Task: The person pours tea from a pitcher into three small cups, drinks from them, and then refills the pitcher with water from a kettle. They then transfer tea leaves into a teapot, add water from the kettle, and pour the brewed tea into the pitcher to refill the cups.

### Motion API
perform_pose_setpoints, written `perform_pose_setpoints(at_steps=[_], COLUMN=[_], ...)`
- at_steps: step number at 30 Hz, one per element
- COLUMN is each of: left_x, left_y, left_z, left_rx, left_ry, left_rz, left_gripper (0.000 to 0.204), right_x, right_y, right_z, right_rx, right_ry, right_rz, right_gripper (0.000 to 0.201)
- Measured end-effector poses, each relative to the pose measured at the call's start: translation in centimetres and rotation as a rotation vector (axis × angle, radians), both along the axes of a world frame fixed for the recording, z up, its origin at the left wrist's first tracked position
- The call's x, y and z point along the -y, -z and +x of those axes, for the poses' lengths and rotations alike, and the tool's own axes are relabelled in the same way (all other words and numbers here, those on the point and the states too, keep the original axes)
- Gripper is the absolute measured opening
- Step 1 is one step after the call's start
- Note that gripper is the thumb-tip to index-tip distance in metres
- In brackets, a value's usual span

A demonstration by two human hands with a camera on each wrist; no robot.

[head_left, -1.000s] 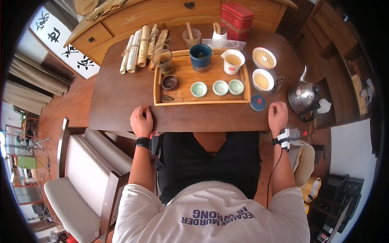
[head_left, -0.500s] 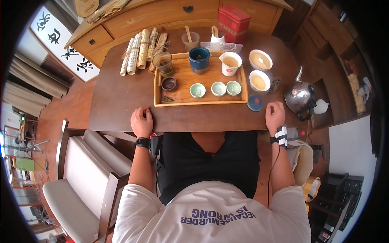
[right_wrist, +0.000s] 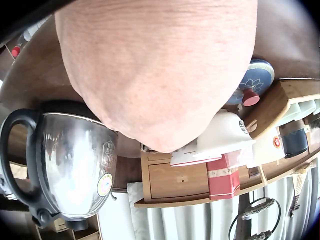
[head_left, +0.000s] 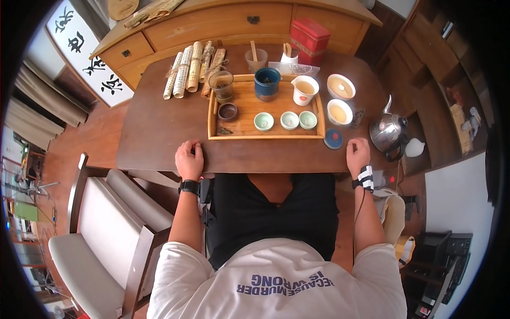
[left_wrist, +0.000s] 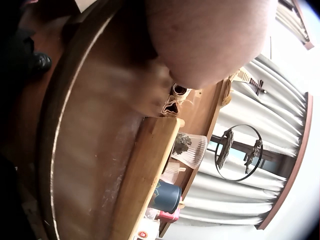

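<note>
My left hand (head_left: 189, 159) rests at the front edge of the brown table, left of the wooden tray (head_left: 265, 137), with loosely bent fingers and nothing held. My right hand (head_left: 358, 155) lies on the table with fingers curled in loosely, holding nothing. Nearest to it are a blue lid with a red knob (right_wrist: 251, 97) and, on its other side, a steel kettle (head_left: 386, 133). On the tray are a blue cup (head_left: 266, 90), a white pitcher (head_left: 305, 94) of tea, three pale green cups (head_left: 263, 122), a small dark cup (head_left: 228, 111) and a ribbed glass (head_left: 221, 87).
Two white bowls (head_left: 339, 112) of pale liquid stand right of the tray. Tied bamboo scrolls (head_left: 183, 74) lie at the back left. Behind the tray are a red tin (head_left: 309, 41) and a cup with a wooden stick (head_left: 256, 61). A cushioned chair (head_left: 111, 228) stands at the left.
The head view has shifted slightly. Both hands stay at the table edge in the same pose, and the tea things keep their places.
</note>
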State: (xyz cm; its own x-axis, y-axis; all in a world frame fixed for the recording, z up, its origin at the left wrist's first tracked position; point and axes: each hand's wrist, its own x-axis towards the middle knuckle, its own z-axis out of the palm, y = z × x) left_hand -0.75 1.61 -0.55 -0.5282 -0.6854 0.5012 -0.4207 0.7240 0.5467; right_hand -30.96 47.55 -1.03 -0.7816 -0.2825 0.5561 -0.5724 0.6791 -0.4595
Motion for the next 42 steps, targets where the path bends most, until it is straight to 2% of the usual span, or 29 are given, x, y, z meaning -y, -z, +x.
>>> perform_pose_setpoints(at_steps=[2, 5, 9, 12, 14, 16, 17, 18, 19, 20, 22, 24, 25, 26, 28, 29, 32, 35, 38, 39, 42], left_x=[0.5, 1.1, 0.1, -4.4, -8.4, -13.7, -16.2, -18.4, -20.7, -22.9, -27.6, -32.3, -34.4, -36.3, -39.4, -40.0, -40.4, -40.3, -40.6, -41.1, -41.4], left_y=[0.6, 0.9, 0.5, -1.9, -3.1, -6.3, -7.8, -9.1, -9.7, -9.2, -9.6, -10.4, -10.7, -10.4, -9.3, -9.1, -8.8, -9.0, -10.6, -9.7, -10.6], left_z=[0.2, 0.4, 1.0, 1.6, 1.2, 0.7, 0.4, 0.0, -0.8, -1.5, -2.9, -3.3, -3.2, -3.0, -2.7, -2.9, -3.3, -3.2, -2.1, -2.2, -1.5], left_rx=[-0.043, -0.217, -0.395, -0.417, -0.548, -0.45, -0.312, -0.243, -0.15, -0.046, 0.211, 0.38, 0.431, 0.417, 0.234, 0.166, 0.102, 0.213, 0.234, 0.246, 0.305], left_ry=[0.005, 0.001, 0.048, 0.06, 0.252, 0.446, 0.57, 0.768, 0.937, 1.125, 1.27, 1.245, 1.196, 1.161, 1.159, 1.184, 1.1, 0.926, 0.939, 0.99, 1.077], left_rz=[0.028, 0.404, 0.432, 0.435, 0.55, 0.796, 0.871, 1.062, 1.085, 1.281, 1.601, 1.835, 1.879, 1.972, 2.039, 2.016, 1.888, 1.918, 2.067, 2.126, 2.267], left_gripper=[0.012, 0.015, 0.016, 0.015, 0.013, 0.014, 0.016, 0.018, 0.023, 0.031, 0.043, 0.048, 0.049, 0.048, 0.046, 0.044, 0.048, 0.057, 0.063, 0.065, 0.068], right_x=[0.0, -0.1, -0.1, -0.1, -0.2, -0.3, -0.3, -0.2, -0.1, -0.1, -0.2, -0.2, -0.3, -0.3, -0.3, -0.2, -0.1, 0.1, 0.2, 0.1, 0.2], right_y=[0.0, 0.2, 0.1, 0.2, 0.3, 0.4, 0.4, 0.4, 0.2, 0.2, 0.5, 0.5, 0.5, 0.5, 0.4, 0.3, 0.5, 0.2, -0.2, -0.2, -0.3], right_z=[0.0, -0.1, 0.0, 0.0, -0.2, -0.3, -0.4, -0.4, -0.3, -0.3, -0.4, -0.5, -0.5, -0.6, -0.6, -0.6, -0.7, -0.4, -0.2, 0.0, 0.0], right_rx=[0.007, 0.002, -0.03, -0.001, 0.008, 0.001, -0.014, -0.031, -0.03, -0.026, -0.026, 0.025, 0.052, 0.052, 0.054, 0.056, 0.019, -0.004, 0.048, 0.042, 0.03], right_ry=[0.003, -0.005, -0.017, 0.001, -0.004, -0.022, -0.031, -0.038, -0.035, -0.034, -0.025, -0.014, -0.009, -0.01, -0.012, -0.006, -0.018, 0.003, 0.014, 0.013, 0.013], right_rz=[0.0, -0.006, -0.012, -0.017, -0.011, -0.01, -0.015, -0.021, -0.03, -0.033, -0.04, -0.04, -0.039, -0.04, -0.043, -0.037, -0.032, 0.01, 0.022, 0.019, 0.021], right_gripper=[0.008, 0.008, 0.008, 0.007, 0.007, 0.007, 0.007, 0.006, 0.006, 0.006, 0.005, 0.005, 0.005, 0.005, 0.004, 0.004, 0.004, 0.005, 0.006, 0.006, 0.007])
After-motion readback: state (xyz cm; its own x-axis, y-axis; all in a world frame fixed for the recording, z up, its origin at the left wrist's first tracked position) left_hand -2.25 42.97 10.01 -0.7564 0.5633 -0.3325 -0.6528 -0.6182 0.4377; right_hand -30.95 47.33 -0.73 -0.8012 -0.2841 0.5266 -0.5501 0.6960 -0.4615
